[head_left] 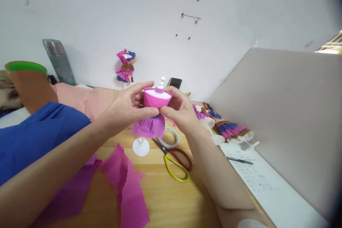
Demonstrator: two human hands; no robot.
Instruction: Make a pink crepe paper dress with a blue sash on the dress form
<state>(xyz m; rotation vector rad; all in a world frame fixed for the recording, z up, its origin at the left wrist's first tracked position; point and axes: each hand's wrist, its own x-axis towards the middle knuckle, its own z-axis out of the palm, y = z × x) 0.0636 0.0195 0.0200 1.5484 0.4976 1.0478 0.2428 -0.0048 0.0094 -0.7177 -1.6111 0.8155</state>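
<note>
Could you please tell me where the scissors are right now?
In the head view, the scissors lie on the wooden table below centre, right of the white base of the dress form and just below the tape roll.

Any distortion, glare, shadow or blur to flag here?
Head view: right-hand corners darkened; bottle leans outward, likely wide-lens distortion; washed-out patch at the right edge; soft shadow on the table; writing too blurred to read; mannequin fairly sharp.

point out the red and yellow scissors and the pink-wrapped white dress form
Red and yellow scissors (168, 156), head view: yellow handle near the blades.
Pink-wrapped white dress form (157, 100), head view: pink chest.
</note>
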